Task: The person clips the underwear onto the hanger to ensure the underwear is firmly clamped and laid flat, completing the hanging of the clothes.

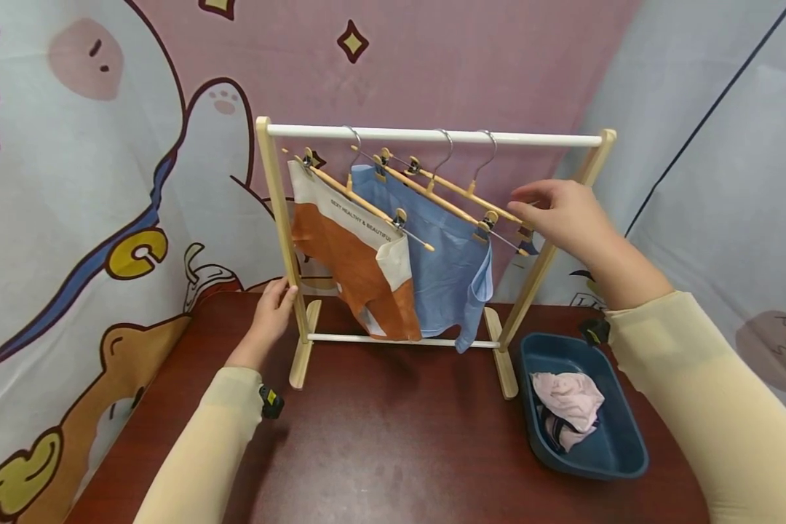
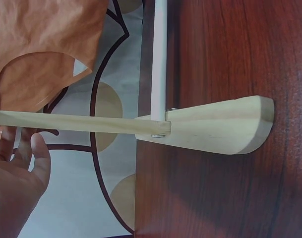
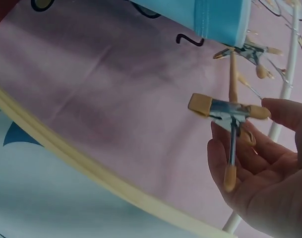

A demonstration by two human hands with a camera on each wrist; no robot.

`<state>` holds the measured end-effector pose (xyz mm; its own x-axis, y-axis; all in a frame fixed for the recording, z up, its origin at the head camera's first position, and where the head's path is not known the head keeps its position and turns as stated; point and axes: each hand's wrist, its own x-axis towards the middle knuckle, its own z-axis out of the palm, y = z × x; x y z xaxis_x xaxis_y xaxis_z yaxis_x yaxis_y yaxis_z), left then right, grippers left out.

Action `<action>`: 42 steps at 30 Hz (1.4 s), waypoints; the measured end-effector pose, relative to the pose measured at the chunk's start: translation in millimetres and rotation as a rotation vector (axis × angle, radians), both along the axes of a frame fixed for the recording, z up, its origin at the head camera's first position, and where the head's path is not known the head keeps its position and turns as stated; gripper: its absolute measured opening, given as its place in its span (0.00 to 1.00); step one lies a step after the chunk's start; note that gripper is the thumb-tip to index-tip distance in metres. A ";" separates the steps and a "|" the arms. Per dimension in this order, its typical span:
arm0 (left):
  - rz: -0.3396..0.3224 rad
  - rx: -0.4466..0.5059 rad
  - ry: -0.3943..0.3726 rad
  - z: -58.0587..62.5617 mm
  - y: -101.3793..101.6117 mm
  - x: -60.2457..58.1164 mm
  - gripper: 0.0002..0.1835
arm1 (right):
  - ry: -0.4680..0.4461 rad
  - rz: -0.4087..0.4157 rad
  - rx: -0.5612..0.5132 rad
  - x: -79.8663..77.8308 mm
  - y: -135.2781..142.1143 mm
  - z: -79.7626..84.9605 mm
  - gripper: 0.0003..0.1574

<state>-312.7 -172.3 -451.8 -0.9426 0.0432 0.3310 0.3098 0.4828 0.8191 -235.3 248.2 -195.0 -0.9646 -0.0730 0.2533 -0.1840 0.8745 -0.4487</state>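
Note:
My left hand (image 1: 271, 316) rests against the left post of a wooden garment rack (image 1: 276, 196); in the left wrist view its fingers (image 2: 23, 148) lie fairly straight at the post. At the rack's upper right, my right hand (image 1: 563, 211) pinches a clip (image 3: 225, 108) at the end of the rearmost hanger (image 1: 455, 188), which carries no garment. Thumb and fingers meet the clip's handles in the right wrist view. Orange-and-white underpants (image 1: 340, 233) hang from the left hanger (image 1: 360, 201). Blue underpants (image 1: 439, 269) are clipped to the middle hanger (image 1: 432, 195).
A dark blue basin (image 1: 618, 444) stands right of the rack on the brown table (image 1: 393, 451), with crumpled pink cloth (image 1: 568, 400) and something dark in it. The rack's feet (image 1: 304, 356) extend toward me. A printed curtain (image 1: 432, 58) hangs behind.

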 end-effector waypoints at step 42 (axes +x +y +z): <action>0.002 -0.003 0.002 0.8 -0.4 1.1 0.24 | 0.023 -0.001 0.132 -17.7 -7.3 -2.6 0.15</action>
<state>-311.6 -172.6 -451.0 -0.9421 0.0421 0.3327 0.3103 0.4860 0.8170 -253.0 240.8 -197.6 -0.9586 -0.1064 0.2641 -0.1924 0.9258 -0.3255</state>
